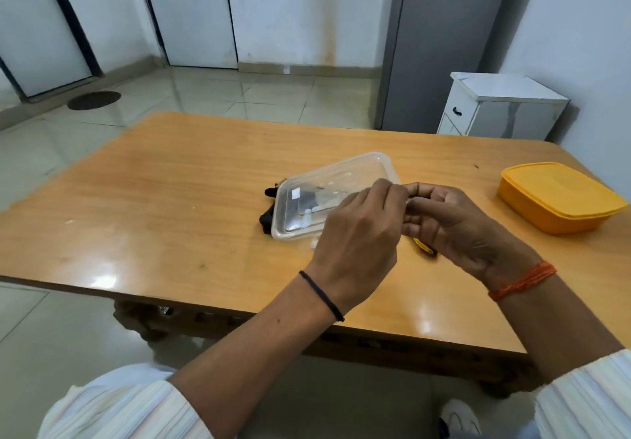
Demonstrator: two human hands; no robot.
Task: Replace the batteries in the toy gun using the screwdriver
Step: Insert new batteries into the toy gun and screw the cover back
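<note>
Hands: left hand (pixel 358 233) and right hand (pixel 454 223) met just right of the clear tray (pixel 368 165), fingers curled and pinching together at something too small to make out.
Right hand's hold: a yellow-and-black tip (pixel 425 249) showed beneath it, probably the screwdriver, though whether the fingers gripped it could not be told.
Toy gun (pixel 268 214): black, lying on the bench (pixel 170 182), mostly under the left end of the clear tray.
Orange box (pixel 560 196): lidded, well right of the tray.
Progress: seemed early; the gun lay untouched, no batteries were visible, and opening its compartment, swapping cells and refastening all appeared still to do.
</note>
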